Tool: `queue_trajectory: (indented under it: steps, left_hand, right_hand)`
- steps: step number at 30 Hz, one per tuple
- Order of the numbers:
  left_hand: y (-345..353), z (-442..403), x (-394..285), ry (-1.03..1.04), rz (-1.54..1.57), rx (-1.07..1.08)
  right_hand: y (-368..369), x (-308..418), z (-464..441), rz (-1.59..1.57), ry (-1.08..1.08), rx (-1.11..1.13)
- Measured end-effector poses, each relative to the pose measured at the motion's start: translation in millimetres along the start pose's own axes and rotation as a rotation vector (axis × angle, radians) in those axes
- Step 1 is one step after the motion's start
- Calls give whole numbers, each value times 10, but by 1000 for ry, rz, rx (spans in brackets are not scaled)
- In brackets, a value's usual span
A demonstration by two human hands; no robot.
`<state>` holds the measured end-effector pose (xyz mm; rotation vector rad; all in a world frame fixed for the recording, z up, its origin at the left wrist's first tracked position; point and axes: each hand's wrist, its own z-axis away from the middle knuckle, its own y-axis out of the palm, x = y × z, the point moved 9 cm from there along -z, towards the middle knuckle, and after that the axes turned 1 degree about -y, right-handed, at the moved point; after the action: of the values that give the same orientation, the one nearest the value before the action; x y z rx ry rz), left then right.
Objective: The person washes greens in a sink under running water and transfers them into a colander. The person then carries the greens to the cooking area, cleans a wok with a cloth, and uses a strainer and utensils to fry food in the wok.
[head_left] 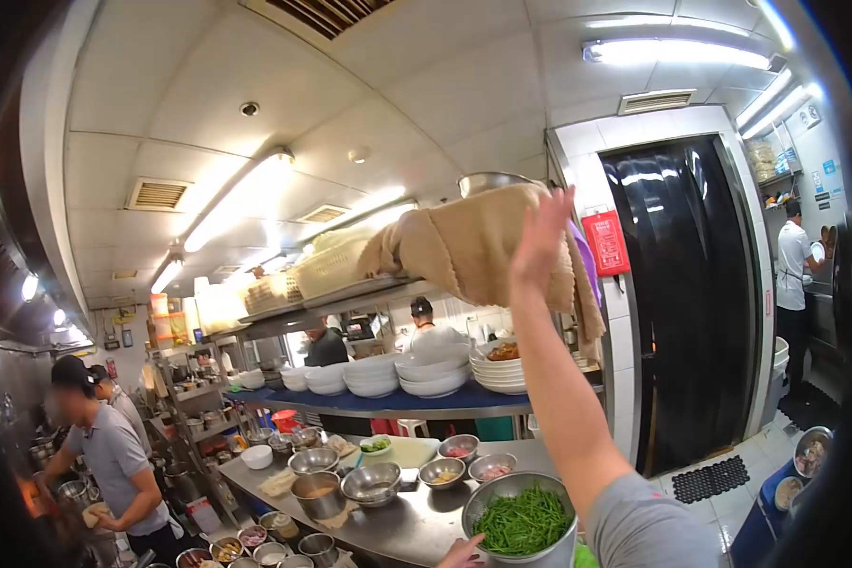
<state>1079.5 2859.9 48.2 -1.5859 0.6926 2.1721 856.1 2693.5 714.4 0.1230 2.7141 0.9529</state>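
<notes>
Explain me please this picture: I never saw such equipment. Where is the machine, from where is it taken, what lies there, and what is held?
There is no machine at work: these are a person's bare hands, seen by a camera worn on that person's head. It is a single picture.

The right hand is raised, open, at a beige cloth hanging from the upper shelf; I cannot tell whether they touch. The left hand, partly cut off, is by a large bowl of green vegetables. Neither clearly holds anything.

On the metal counter are smaller metal bowls; above it, white bowls stand stacked. Other people work nearby.
</notes>
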Motion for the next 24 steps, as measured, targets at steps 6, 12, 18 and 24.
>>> queue_trajectory:
  steps: [6,12,18,24]
  left_hand:
    - [-253,43,91,15,-75,13]
    - [-402,118,147,30,-119,26]
    - [-537,133,237,52,-151,49]
    - [-867,174,484,72,-69,56]
  right_hand:
    - [852,-123,-158,303,-47,-227]
    - [1394,46,326,370,-90,-143]
    - [1660,-95,749,375,-12,7]
    - [1823,-398,691,537,-173,262]
